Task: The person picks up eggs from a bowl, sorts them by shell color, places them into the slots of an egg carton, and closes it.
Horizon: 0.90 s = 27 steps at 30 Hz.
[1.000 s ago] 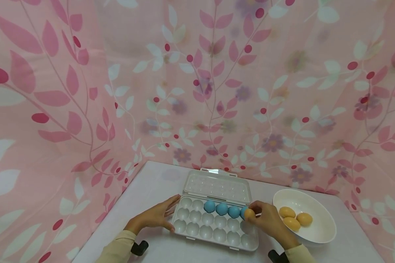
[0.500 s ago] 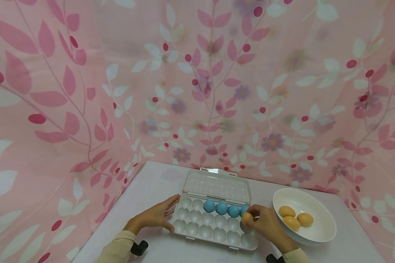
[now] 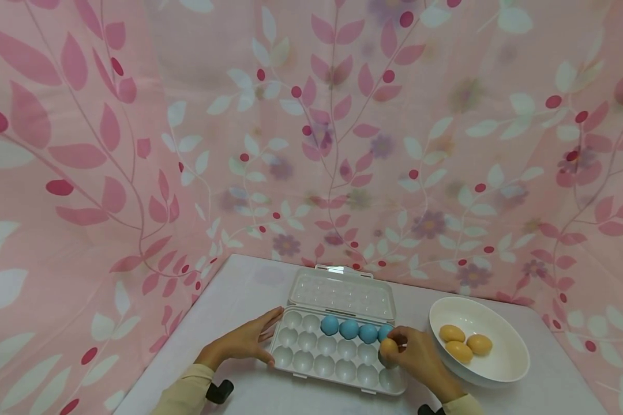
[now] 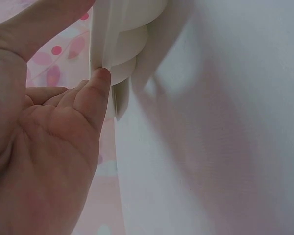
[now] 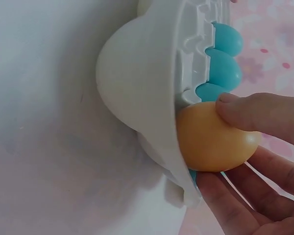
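From the head camera, the right hand (image 3: 417,354) pinches an orange egg (image 3: 388,349) at the tray's (image 3: 303,361) middle row, at the end nearest that hand. The blue eggs (image 3: 349,329) sit just past its fingertips; drawing the fingers back without nudging them seems wise. On that hand's outer side is the bowl (image 3: 509,360), with three eggs (image 3: 459,351).

From the left wrist, the left hand (image 4: 51,132) is spread, gripping nothing, one fingertip against the tray's edge. Light steadying should suffice; pressing harder might tip the tray.

From the right wrist, thumb and fingers hold the egg from opposite sides. The rim hides its lower end, so I cannot tell whether it is seated; best release only once it settles.
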Motion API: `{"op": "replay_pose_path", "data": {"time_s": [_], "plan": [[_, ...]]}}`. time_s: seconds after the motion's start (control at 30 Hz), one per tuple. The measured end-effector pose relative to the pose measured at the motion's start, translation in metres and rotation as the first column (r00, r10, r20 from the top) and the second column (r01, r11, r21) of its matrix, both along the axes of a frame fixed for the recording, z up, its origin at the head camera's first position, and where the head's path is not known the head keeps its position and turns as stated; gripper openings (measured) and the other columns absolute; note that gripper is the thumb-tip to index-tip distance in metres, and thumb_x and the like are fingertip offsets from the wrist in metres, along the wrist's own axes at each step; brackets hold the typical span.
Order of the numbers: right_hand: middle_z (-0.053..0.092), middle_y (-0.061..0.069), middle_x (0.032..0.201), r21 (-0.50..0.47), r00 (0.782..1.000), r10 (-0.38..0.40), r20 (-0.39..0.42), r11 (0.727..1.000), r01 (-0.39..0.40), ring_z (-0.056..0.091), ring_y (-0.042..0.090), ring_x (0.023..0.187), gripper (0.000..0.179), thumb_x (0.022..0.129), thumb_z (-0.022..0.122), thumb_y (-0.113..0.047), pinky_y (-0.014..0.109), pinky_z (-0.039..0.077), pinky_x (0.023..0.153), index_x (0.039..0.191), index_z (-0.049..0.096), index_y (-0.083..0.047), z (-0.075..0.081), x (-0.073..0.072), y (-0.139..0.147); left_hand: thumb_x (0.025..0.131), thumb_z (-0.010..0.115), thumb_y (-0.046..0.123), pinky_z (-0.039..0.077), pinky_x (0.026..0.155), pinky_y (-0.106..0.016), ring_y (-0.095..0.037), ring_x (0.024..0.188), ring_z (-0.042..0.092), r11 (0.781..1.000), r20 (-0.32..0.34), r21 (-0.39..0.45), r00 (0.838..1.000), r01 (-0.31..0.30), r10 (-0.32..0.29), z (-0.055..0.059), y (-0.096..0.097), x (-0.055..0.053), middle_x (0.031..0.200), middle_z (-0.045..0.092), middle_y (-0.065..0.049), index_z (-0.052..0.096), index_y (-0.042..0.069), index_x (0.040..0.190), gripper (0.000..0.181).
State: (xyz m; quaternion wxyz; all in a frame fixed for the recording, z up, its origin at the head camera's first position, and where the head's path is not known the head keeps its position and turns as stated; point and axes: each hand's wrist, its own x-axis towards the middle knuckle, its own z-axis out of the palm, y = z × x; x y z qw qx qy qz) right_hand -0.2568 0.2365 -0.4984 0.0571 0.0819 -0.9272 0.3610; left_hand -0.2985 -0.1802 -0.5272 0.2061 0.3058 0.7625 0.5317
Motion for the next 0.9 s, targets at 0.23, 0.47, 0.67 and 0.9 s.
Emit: {"op": "replay_pose_path", "data": {"time_s": [0.23, 0.47, 0.67, 0.9], "plan": [[0.069, -0.001, 0.085, 0.004, 1.000, 0.021, -0.001, 1.000, -0.021, 0.064, 0.011, 0.074, 0.023, 0.071, 0.083, -0.007, 0.025, 0.059, 0.066, 0.091, 0.071, -0.007, -0.0015, 0.0007, 0.0003, 0.068, 0.086, 0.000, 0.035, 0.110, -0.042, -0.035, 0.146, 0.014, 1.000, 0.001, 0.009, 1.000, 0.000, 0.000, -0.0025, -0.0008, -0.0008, 0.161, 0.005, -0.020, 0.003, 0.000, 0.155, 0.121], [0.070, 0.000, 0.086, 0.004, 0.999, 0.032, 0.010, 0.999, -0.032, 0.064, 0.011, 0.074, 0.025, 0.071, 0.084, -0.008, 0.025, 0.059, 0.066, 0.093, 0.072, -0.007, -0.0032, 0.0003, 0.0016, 0.068, 0.087, 0.001, 0.035, 0.109, -0.041, -0.035, 0.146, 0.014, 1.000, -0.003, 0.006, 1.000, 0.000, 0.000, -0.0029, -0.0007, -0.0015, 0.161, 0.006, -0.020, 0.003, 0.000, 0.155, 0.121], [0.069, 0.000, 0.085, 0.016, 1.000, 0.026, 0.012, 1.000, -0.026, 0.063, 0.012, 0.072, 0.024, 0.069, 0.083, -0.008, 0.024, 0.058, 0.063, 0.091, 0.072, -0.005, -0.0008, 0.0012, 0.0005, 0.068, 0.087, 0.001, 0.035, 0.109, -0.040, -0.037, 0.146, 0.013, 1.000, -0.004, 0.004, 1.000, 0.009, -0.009, -0.0016, -0.0008, -0.0013, 0.161, 0.004, -0.020, 0.002, -0.001, 0.155, 0.121], [0.068, 0.000, 0.082, 0.064, 1.000, 0.009, -0.016, 0.998, -0.008, 0.061, 0.011, 0.069, 0.021, 0.069, 0.083, -0.006, 0.021, 0.056, 0.060, 0.087, 0.072, -0.005, -0.0006, -0.0006, -0.0005, 0.067, 0.086, -0.001, 0.037, 0.109, -0.037, -0.034, 0.146, 0.014, 1.000, -0.001, 0.008, 1.000, 0.003, -0.003, -0.0024, -0.0004, -0.0024, 0.161, 0.006, -0.019, 0.003, -0.001, 0.155, 0.121]]}}
